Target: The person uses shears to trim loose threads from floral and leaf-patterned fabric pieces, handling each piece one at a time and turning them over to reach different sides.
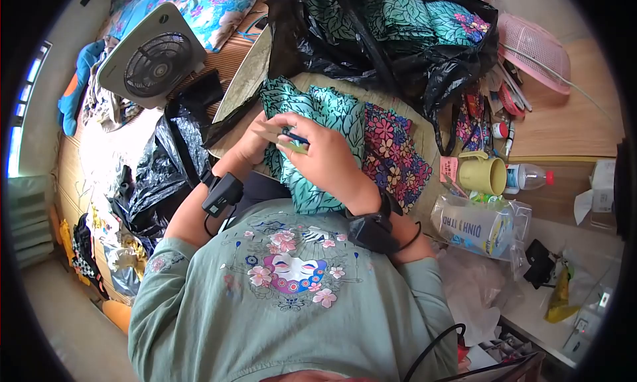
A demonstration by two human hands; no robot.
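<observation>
Right hand (325, 150) clamped on blue tool (296, 137) above leafy cloth (335, 120) — left hand (253, 140), cannot tell — packet (481, 228) reads "ITAO".

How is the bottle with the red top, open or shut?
Shut: the red cap is on the neck of the clear bottle. I can't tell how tightly.

Reads in capitals on clear plastic packaging (483, 227): roughly "QINH", then "ITAO"; can't make out the mark between, and can't settle the first letter, Q or D. Shows more print in the yellow-and-blue part, too blurred to read. Carries small print on the pink box (448, 168), not legible. Same for the label on the clear bottle (531, 177): too small to read.
</observation>
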